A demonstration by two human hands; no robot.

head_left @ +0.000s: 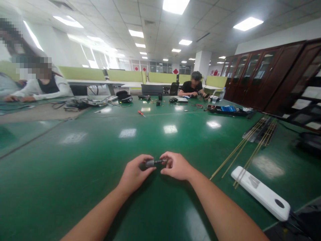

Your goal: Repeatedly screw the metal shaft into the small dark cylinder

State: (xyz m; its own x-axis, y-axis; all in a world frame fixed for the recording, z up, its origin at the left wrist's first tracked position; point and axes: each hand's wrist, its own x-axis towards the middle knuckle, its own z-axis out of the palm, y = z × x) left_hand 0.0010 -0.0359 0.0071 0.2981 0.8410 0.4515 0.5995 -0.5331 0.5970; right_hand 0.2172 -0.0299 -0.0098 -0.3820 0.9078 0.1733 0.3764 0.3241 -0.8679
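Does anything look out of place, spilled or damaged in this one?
Mildly: at right, thin yellow rods lie loosely spread, some crossing one end of the white device rather than neatly bundled. I see no spill or damage; the held part is too small to judge.

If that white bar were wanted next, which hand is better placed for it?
Probably the right hand: the white bar lies off to that side. The left hand is farther away and holds the dark cylindrical piece.
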